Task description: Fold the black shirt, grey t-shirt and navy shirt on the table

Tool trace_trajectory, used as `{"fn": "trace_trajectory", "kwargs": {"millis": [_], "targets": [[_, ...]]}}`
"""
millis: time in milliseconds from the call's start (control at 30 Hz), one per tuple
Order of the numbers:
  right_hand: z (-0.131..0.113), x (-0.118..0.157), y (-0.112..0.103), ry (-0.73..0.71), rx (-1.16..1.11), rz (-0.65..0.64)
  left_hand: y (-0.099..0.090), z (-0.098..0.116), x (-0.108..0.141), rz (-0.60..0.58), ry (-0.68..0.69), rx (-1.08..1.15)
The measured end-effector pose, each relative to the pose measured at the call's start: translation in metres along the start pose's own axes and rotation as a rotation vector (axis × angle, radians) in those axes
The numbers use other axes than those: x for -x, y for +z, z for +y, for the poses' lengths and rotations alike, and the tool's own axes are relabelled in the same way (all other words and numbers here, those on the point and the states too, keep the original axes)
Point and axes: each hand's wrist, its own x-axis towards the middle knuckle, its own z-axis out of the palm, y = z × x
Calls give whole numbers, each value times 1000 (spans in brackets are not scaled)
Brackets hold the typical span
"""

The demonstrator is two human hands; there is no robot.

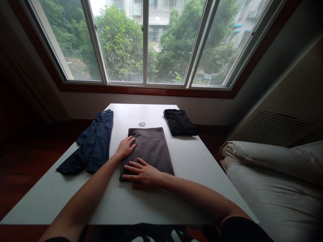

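Note:
A dark grey folded cloth [151,146] lies flat on the white table [202,174], in front of me. My left hand [125,147] rests on its left edge with the fingers spread. Lower down, near the cloth's front edge, my right hand [142,173] lies palm down, fingers apart and pointing left. Neither hand grips anything. Dark blue trousers [97,141] are spread loosely along the table's left side. At the back right sits a folded black garment [180,122].
A small round black mark [141,124] shows on the tabletop behind the grey cloth. A beige sofa [272,181] stands at the right. Beyond the table are a wall and a wide window [145,43].

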Motion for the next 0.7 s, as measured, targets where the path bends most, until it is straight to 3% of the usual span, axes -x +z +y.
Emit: {"fn": "trace_trajectory", "kwargs": {"millis": [200,500,700], "targets": [[-9,-7,8,-85,28,-9,-2,4,0,-20,-20,-15],[-7,-6,13,-68,-76,15,-7,10,1,-24,-43,-28],[-2,-7,5,-78,-120,35,-6,7,1,-28,-38,-9]]}}
